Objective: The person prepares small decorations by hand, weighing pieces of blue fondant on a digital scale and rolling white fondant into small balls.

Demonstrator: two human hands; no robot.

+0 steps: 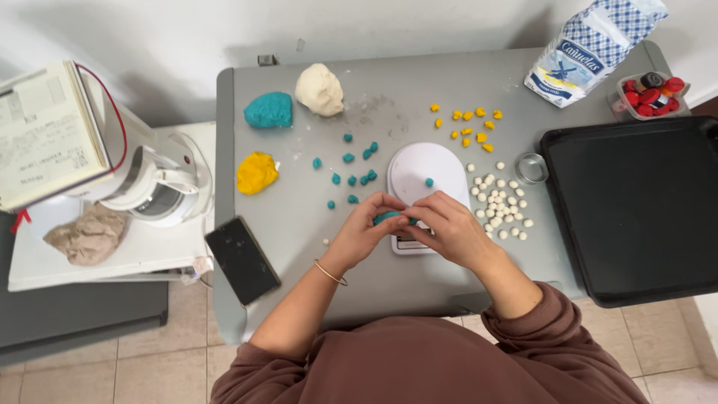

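teal dough lump (pixel 389 218) pinched between left hand (pixel 364 228) and right hand (pixel 449 228), blue-checked white flour bag (pixel 591 46) at table's far right corner

A home kitchen is suggested by a stand mixer (pixel 153 176), flour bag (pixel 591 46), kitchen scale (pixel 426 179), baking tray (pixel 636 209) and tiled floor (pixel 90 374).

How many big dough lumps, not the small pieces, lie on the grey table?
3, all toward the table's far left: a teal dough lump, a cream dough lump right of it, and a yellow dough lump nearer the person. A brownish lump sits apart, beside the mixer.
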